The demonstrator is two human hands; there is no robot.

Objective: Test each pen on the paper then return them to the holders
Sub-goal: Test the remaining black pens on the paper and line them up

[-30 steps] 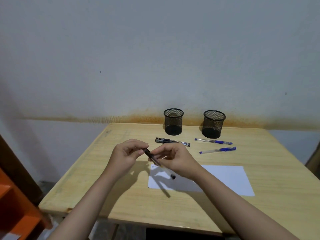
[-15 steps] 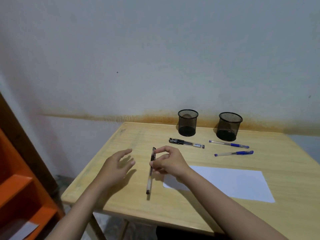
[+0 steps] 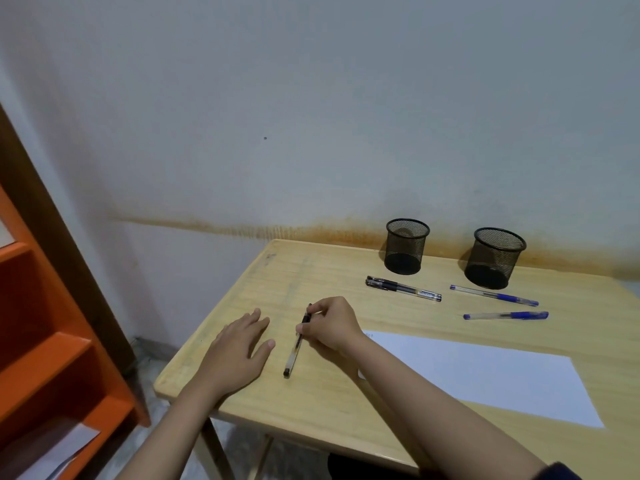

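My right hand (image 3: 331, 325) pinches a clear black-ink pen (image 3: 293, 353) that lies lengthwise on the wooden table (image 3: 311, 403), its lower end toward the front edge. My left hand (image 3: 242, 348) rests flat and open on the table just left of that pen. A white sheet of paper (image 3: 485, 372) lies to the right, partly under my right forearm. Another black pen (image 3: 403, 288) and two blue pens (image 3: 495, 295) (image 3: 505, 315) lie in front of two empty black mesh holders (image 3: 406, 245) (image 3: 495, 258) at the back.
The table stands against a white wall with a rusty stain line. An orange shelf unit (image 3: 52, 358) with a dark wooden post is at the far left, with the floor between it and the table's left edge.
The pen came down from between both hands onto the table. My left hand let go and now lies flat. The view has swung left.
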